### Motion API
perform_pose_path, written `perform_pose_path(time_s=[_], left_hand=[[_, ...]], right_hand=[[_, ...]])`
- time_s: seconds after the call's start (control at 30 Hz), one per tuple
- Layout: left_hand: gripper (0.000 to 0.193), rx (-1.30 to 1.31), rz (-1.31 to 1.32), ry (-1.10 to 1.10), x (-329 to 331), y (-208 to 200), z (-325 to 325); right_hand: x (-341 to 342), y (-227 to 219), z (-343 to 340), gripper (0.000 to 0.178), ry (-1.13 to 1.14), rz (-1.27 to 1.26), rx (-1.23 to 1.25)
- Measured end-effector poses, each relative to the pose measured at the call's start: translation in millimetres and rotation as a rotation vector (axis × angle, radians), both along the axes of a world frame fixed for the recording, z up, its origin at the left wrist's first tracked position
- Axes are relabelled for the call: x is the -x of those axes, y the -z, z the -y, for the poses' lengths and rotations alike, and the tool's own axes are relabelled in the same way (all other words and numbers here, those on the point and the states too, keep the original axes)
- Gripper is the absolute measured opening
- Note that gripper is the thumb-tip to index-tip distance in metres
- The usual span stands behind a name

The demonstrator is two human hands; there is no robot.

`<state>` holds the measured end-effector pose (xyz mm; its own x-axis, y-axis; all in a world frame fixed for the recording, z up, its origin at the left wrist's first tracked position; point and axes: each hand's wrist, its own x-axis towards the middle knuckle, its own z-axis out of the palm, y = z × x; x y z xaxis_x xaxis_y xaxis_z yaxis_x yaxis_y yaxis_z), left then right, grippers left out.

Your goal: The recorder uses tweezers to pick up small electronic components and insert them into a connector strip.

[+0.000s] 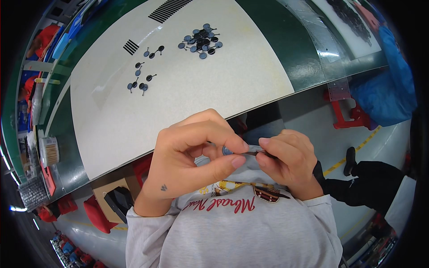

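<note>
Close in front of my chest, above the table's near edge, both hands meet over one small part. Between the thumb and forefinger of my left hand (185, 152) is a small round blue-grey disc with a tail (227, 151), partly covered by the fingers. My right hand (290, 156) pinches a thin dark strip (253, 153) that reaches toward the disc; whether the two are joined I cannot tell. Similar blue-grey and black tailed discs lie beyond on the white board: a heap (203, 55) and a looser scatter (149, 78) to its left.
Black strips lie in a long row (170, 10) at the far side of the white board (214, 85), with a shorter row (130, 47) nearer. A tub of cotton swabs (51, 151) stands left. Below are a cardboard box (127, 184) and a red stool (344, 118); a blue-sleeved co-worker (393, 58) sits right.
</note>
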<state>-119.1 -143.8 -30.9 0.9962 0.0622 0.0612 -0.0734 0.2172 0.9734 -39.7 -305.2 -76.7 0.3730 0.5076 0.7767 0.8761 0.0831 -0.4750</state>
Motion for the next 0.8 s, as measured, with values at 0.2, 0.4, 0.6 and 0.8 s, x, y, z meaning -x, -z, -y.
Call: perform_pose_path(time_s=[0.2,0.4,0.6,0.8], left_hand=[[0.012,-0.179,0.044,-0.067,-2.2,-6.2,3.7],[0.009,0.024,-0.103,-0.074,1.6,-3.7,5.5],[0.006,-0.079,-0.177,-0.056,-2.8,-0.7,13.7],[0.003,0.042,-0.301,0.105,2.2,15.5,20.4]], right_hand=[[-2.5,0.0,-3.0,0.018,-0.051,-0.128,-0.018],[3.9,-4.6,-3.1,0.014,-0.744,-1.581,0.093],[8.1,8.0,-1.2,0.027,-0.78,-1.61,0.062],[28.4,43.0,12.9,0.025,-0.856,-1.555,-0.01]])
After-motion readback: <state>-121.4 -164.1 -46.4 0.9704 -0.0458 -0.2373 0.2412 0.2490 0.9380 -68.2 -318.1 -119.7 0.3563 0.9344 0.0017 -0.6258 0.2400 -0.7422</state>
